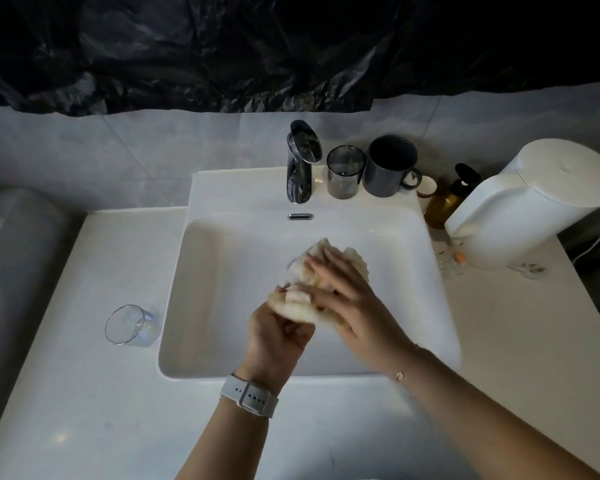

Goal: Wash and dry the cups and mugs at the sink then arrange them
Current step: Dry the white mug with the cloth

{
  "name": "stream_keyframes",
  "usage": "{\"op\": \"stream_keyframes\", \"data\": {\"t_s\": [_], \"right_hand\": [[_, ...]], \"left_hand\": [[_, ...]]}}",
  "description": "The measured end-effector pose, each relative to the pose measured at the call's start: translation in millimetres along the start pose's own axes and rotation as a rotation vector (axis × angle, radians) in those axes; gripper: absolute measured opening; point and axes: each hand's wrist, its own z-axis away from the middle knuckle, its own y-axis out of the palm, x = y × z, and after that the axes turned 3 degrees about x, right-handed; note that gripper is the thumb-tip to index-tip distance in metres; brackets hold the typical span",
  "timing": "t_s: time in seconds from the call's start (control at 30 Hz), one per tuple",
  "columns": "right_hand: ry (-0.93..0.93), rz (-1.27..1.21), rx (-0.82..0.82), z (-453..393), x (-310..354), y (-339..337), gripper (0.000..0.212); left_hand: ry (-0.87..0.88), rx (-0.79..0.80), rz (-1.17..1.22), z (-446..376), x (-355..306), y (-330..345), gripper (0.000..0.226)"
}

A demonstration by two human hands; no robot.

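Over the white sink basin (187,292), my left hand (278,337) grips a crumpled cream cloth (300,304) from below. My right hand (347,299) lies across the top of the cloth with its fingers stretched out, pressing on it, and is blurred by motion. Whatever the cloth is wrapped around is hidden. A clear glass (132,325) stands on the counter to the left of the basin. Behind the basin, to the right of the tap (300,164), stand a smoky grey tumbler (345,171) and a dark grey mug (390,166).
An amber pump bottle (444,202), a small jar (426,188) and a large white appliance (534,202) crowd the back right of the counter. Black plastic sheeting hangs over the wall above. The white counter (84,393) surrounds the basin.
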Motion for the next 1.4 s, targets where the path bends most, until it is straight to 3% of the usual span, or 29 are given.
{"op": "stream_keyframes", "data": {"t_s": [0.07, 0.13, 0.23, 0.3, 0.37, 0.43, 0.57, 0.67, 0.73, 0.83, 0.9, 1.03, 1.13, 1.2, 1.3, 1.4], "right_hand": [[0.061, 0.015, 0.038, 24.3, -12.1, 13.5, 0.06], [0.185, -0.251, -0.059, 38.2, -17.3, 24.3, 0.057], [0.341, -0.645, -0.247, 30.4, -2.0, 33.2, 0.044], [0.519, -0.9, -0.374, 18.0, 7.9, 28.6, 0.034], [0.769, -1.054, -0.471, 7.6, 3.3, 19.9, 0.018], [0.897, -1.192, -0.39, 1.3, -8.4, 13.3, 0.023], [0.78, -1.583, -0.137, -15.4, -15.1, 5.9, 0.034], [0.693, -1.651, -0.088, -23.6, -11.9, -1.0, 0.041], [0.699, -1.608, -0.165, -24.9, -8.9, -5.8, 0.034], [0.781, -1.436, -0.266, -30.1, 0.2, -11.4, 0.028], [0.82, -1.271, -0.297, -37.2, 8.7, -13.8, 0.03], [0.771, -0.961, -0.329, -42.4, 29.0, -8.6, 0.015], [0.712, -0.807, -0.387, -32.7, 38.3, 0.5, 0.022], [0.578, -0.753, -0.369, -21.5, 38.9, 9.6, 0.011], [0.345, -0.59, -0.297, -1.0, 27.1, 22.0, 0.051], [0.172, -0.433, -0.227, 8.1, 14.4, 19.2, 0.063]], "left_hand": [[0.016, 0.027, 0.02, -3.0, -3.0, -1.2, 0.023], [0.018, -0.013, -0.063, -0.5, -5.1, 4.3, 0.037], [0.11, -0.001, -0.556, 14.5, -1.8, 14.1, 0.048], [0.121, 0.051, -0.679, 17.8, -2.7, 11.1, 0.044], [0.085, 0.105, -0.647, 18.4, -11.9, 7.1, 0.041], [0.02, 0.182, -0.543, 18.5, -19.1, 5.9, 0.04], [-0.198, 0.481, -0.122, 12.2, -19.6, 2.3, 0.036], [-0.219, 0.505, -0.033, 10.5, -23.7, 4.7, 0.036], [-0.193, 0.349, -0.165, 14.1, -26.9, 11.5, 0.041], [0.056, -0.026, -0.605, 15.2, -21.5, 17.6, 0.044], [0.169, -0.148, -0.685, 11.3, -10.4, 19.2, 0.047], [0.152, -0.12, -0.277, 1.2, -4.3, 27.1, 0.058], [0.074, -0.296, -0.14, -9.6, -8.1, 28.3, 0.059], [0.076, -0.367, -0.155, -11.0, -9.5, 27.0, 0.053], [0.097, -0.44, -0.142, -14.2, -7.8, 20.2, 0.042], [0.079, -0.533, -0.124, -15.1, 0.8, 15.2, 0.038]]}}
